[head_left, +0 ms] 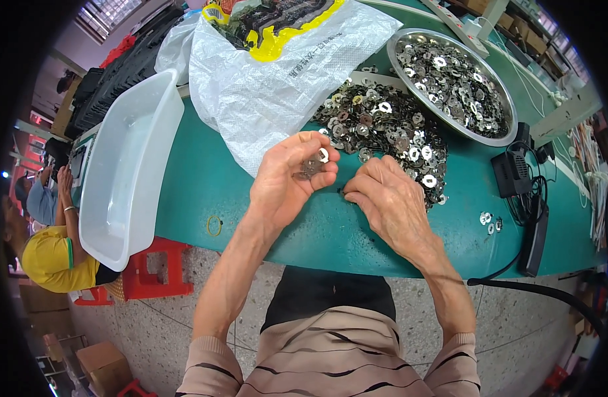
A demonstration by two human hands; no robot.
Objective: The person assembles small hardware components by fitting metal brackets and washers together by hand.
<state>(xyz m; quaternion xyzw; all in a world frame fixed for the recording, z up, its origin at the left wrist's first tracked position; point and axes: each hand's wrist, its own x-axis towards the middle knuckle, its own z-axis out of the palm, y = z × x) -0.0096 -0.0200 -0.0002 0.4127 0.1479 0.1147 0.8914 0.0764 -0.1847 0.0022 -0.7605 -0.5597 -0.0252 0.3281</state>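
My left hand is turned palm up, its fingers curled around a few small round metal pieces with slots in them. Just right of it, my right hand is low over the green table, thumb and fingertips pinched together. A tiny dark bit shows at those fingertips; its kind is too small to make out. Beyond both hands lies a spread pile of the same slotted metal discs, shiny and dark ones mixed. A steel bowl heaped with more discs tilts against the pile at the right.
A white plastic tub stands at the left table edge, beside a white woven sack. A yellow rubber band lies nearby. At right are loose discs, a black adapter and cables. A person in yellow sits left, near a red stool.
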